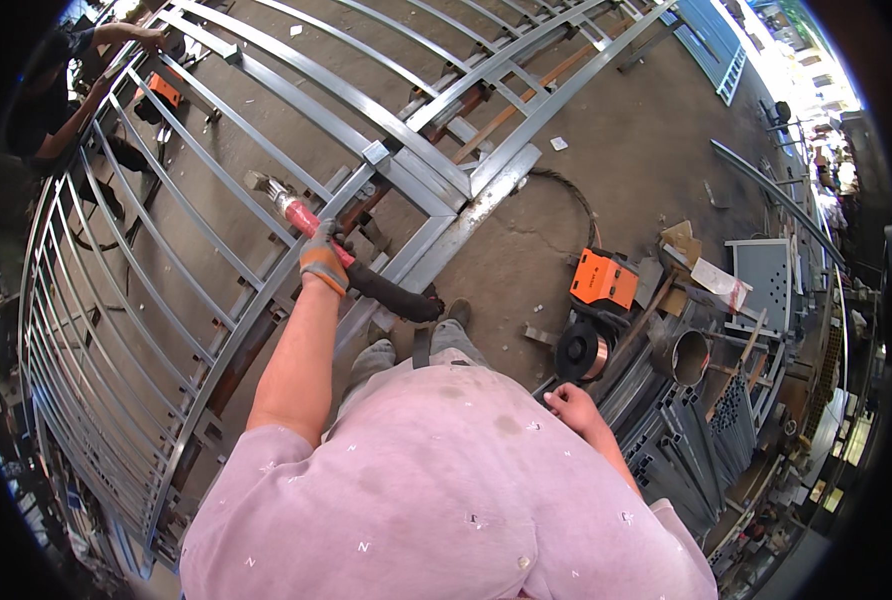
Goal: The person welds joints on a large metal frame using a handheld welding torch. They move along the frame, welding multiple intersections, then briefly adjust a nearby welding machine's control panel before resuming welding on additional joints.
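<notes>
My left hand (326,257), in a grey and orange work glove, is closed around the red body of an angle grinder (301,217). The grinder's metal head points up and left above the bars of a large welded steel-tube frame (266,289); a thick black sleeve covers its rear end and cable. My bare right hand (570,406) hangs beside my body at the right with its fingers curled, near a spool of copper-coloured welding wire (582,351). Whether it holds anything cannot be made out. The frame's mitred corner (453,210) lies in front of me.
An orange welding wire feeder (603,279) stands on the floor at the right, its cable running toward the frame. Beyond it lie cardboard, bundled steel tubes (678,442) and a metal pipe section (690,356). A co-worker (56,112) leans over the frame at the upper left, by another orange machine (159,91).
</notes>
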Action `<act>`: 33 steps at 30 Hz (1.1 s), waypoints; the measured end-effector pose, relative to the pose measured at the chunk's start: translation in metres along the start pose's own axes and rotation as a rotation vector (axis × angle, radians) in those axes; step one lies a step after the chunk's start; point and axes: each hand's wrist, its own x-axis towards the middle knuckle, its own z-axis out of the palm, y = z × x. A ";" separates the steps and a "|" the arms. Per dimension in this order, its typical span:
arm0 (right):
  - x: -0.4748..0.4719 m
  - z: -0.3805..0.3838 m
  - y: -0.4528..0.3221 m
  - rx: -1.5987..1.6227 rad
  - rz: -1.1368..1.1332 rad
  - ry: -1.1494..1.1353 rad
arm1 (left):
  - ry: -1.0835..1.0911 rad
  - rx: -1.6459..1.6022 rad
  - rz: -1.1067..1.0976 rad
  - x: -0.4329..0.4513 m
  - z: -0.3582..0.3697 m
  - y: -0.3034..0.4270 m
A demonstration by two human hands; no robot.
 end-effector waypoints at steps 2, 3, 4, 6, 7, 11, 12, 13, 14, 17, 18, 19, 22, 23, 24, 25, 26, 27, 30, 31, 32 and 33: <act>0.023 -0.021 -0.010 -0.039 -0.025 -0.015 | 0.042 0.056 0.061 -0.015 0.002 -0.001; 0.038 -0.033 -0.009 -0.067 -0.067 -0.026 | 0.060 0.087 0.088 -0.023 0.004 0.000; 0.052 -0.045 -0.008 -0.126 -0.106 -0.008 | 0.043 0.090 0.104 -0.034 0.009 0.002; 0.074 -0.063 -0.027 -0.206 -0.173 -0.003 | 0.063 0.141 0.113 -0.048 0.009 0.006; 0.073 -0.073 -0.052 -0.231 -0.198 -0.017 | 0.080 0.167 0.116 -0.057 0.007 0.007; 0.075 -0.093 -0.117 -0.211 -0.356 -0.069 | 0.134 0.363 0.229 -0.123 0.021 -0.007; 0.071 -0.095 -0.139 -0.145 -0.407 -0.118 | 0.099 0.453 0.285 -0.142 0.027 -0.011; 0.064 -0.094 -0.162 -0.080 -0.455 -0.164 | 0.062 0.539 0.338 -0.164 0.031 -0.017; 0.059 -0.090 -0.182 -0.013 -0.507 -0.215 | 0.029 0.629 0.394 -0.182 0.032 -0.025; 0.047 -0.070 -0.238 0.198 -0.821 -0.292 | -0.129 1.067 0.629 -0.210 0.030 -0.049; 0.042 -0.063 -0.256 0.225 -0.903 -0.280 | -0.326 1.337 0.917 -0.208 0.028 -0.054; 0.037 -0.053 -0.272 0.267 -0.965 -0.187 | -0.538 1.588 1.213 -0.209 0.027 -0.060; 0.037 -0.017 -0.303 0.412 -1.074 0.074 | -0.605 1.114 0.480 -0.215 0.033 -0.098; 0.041 -0.007 -0.303 0.475 -1.051 0.158 | -0.673 1.131 0.504 -0.210 0.028 -0.111; 0.044 -0.001 -0.300 0.595 -0.954 0.197 | -0.801 1.200 0.503 -0.204 0.031 -0.117; 0.042 0.006 -0.306 0.780 -0.858 0.323 | -0.890 1.232 0.573 -0.196 0.022 -0.127; 0.045 0.001 -0.303 0.700 -0.796 0.368 | -0.976 1.256 0.649 -0.188 0.012 -0.138; 0.051 0.001 -0.297 0.716 -0.744 0.385 | -1.028 1.234 0.796 -0.172 -0.018 -0.167; 0.067 0.012 -0.275 0.967 -0.599 0.328 | -1.151 1.382 0.619 -0.161 -0.043 -0.178; 0.069 0.020 -0.270 0.944 -0.594 0.325 | -1.168 1.469 0.454 -0.160 -0.045 -0.175; 0.069 0.031 -0.264 0.922 -0.590 0.317 | -1.198 1.626 0.366 -0.159 -0.047 -0.174; 0.065 0.039 -0.257 0.899 -0.582 0.325 | -1.225 1.722 0.252 -0.160 -0.036 -0.167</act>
